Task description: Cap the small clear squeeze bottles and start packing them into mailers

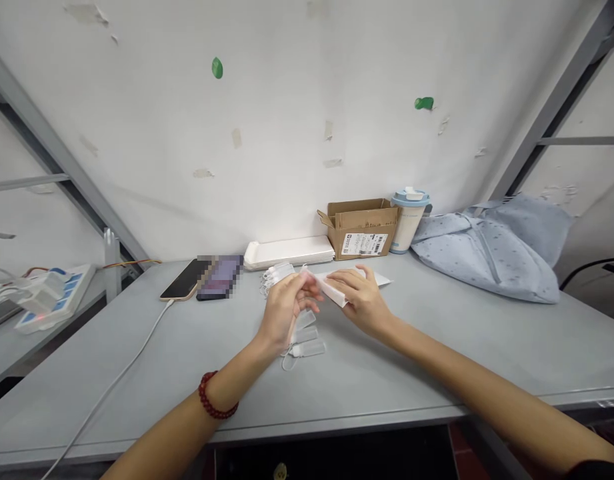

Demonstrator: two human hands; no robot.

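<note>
My right hand (363,301) grips a thin folded white paper piece (335,293), its fingers over the top, above the grey table. My left hand (284,303), a red bead bracelet on its wrist, meets the paper's left end with curled fingers. Those fingertips are blurred, and what they pinch is unclear. Below my left hand lie several small clear plastic tubes (309,348) with white cord loops. More looped tubes (279,272) lie behind it. A flat white sheet (381,279) lies partly hidden behind my right hand.
A stack of flat white pieces (289,253) lies along the wall beside an open cardboard box (364,230) and a lidded cup (407,223). A pale blue fabric bag (487,250) rests at right. Two phones (187,280), a white cable (121,373) and a power strip (54,300) are at left.
</note>
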